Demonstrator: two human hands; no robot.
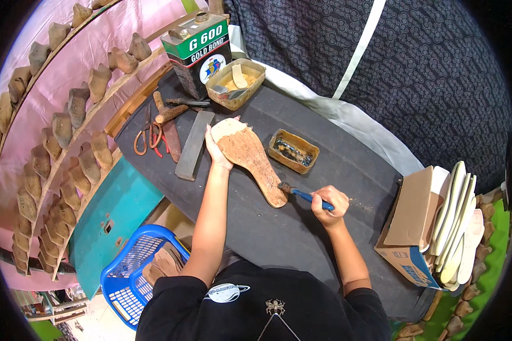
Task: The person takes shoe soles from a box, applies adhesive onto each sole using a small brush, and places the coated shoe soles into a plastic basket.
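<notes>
A shoe sole [250, 156] is held over the dark table by my left hand [219, 149], whose fingers wrap its broad end. Most of its upper face is brown and looks coated; the broad tip is paler cream. My right hand [331, 203] is closed around the blue handle of a brush [302, 194]. The brush's dark bristles touch the sole near its narrow end. Just right of the sole stands a small rectangular tub [313, 153] with dark, glossy residue inside.
A grey block [192, 148], scissors [144, 135] and a hammer [169, 113] lie left. Behind are a green-black can [190, 62] and a yellowish container [250, 98]. A cardboard box [404, 221] with pale soles [455, 210] stands right. A blue basket [128, 298] sits lower left, beside racks of shoe lasts [62, 128].
</notes>
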